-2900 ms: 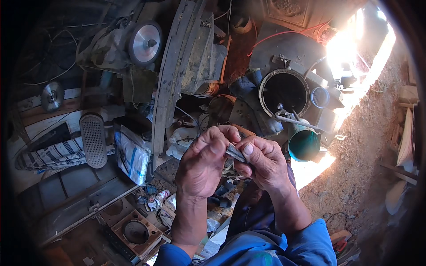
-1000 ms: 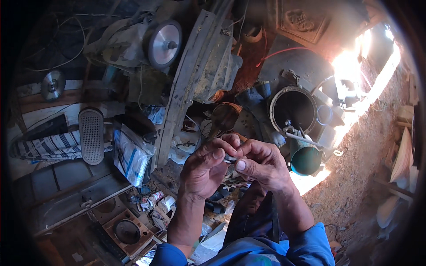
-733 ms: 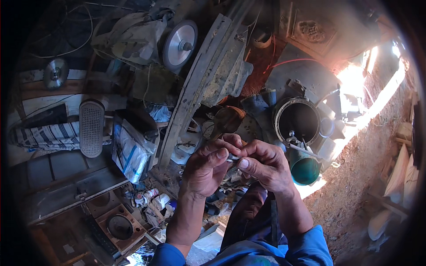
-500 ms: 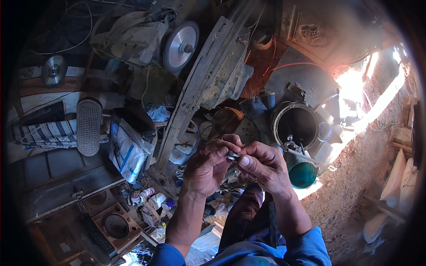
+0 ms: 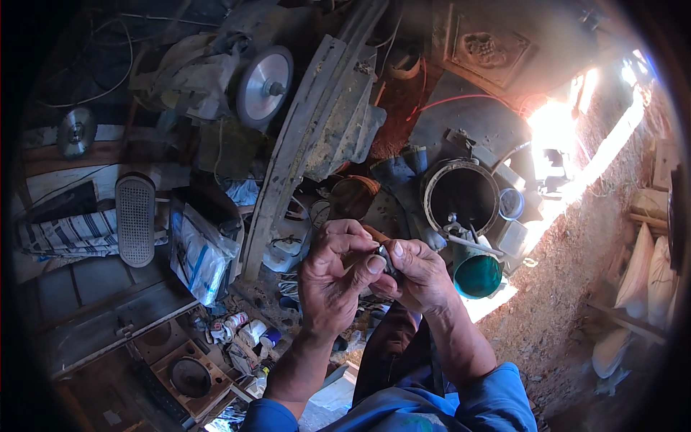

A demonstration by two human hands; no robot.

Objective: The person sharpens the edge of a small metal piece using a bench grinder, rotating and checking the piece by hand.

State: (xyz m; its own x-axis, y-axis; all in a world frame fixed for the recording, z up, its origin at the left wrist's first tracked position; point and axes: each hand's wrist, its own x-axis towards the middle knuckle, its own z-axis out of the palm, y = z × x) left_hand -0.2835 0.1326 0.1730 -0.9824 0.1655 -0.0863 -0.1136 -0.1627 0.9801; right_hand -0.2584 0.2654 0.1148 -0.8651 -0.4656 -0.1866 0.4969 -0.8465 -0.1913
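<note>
Your left hand (image 5: 337, 277) and right hand (image 5: 421, 277) meet at centre frame, fingers curled and pinching a small dark part (image 5: 389, 261) between the thumbs; what it is, you cannot tell. A thin brown stick (image 5: 376, 234) pokes up just above it. Grip looks fingertip-only. Risk: if the part slips, it drops into the clutter below, among the small tubes and bottles (image 5: 241, 333) at lower left, and is hard to find. Just right, the green cup (image 5: 477, 275) and the dark open bucket (image 5: 461, 196) could also swallow it.
</note>
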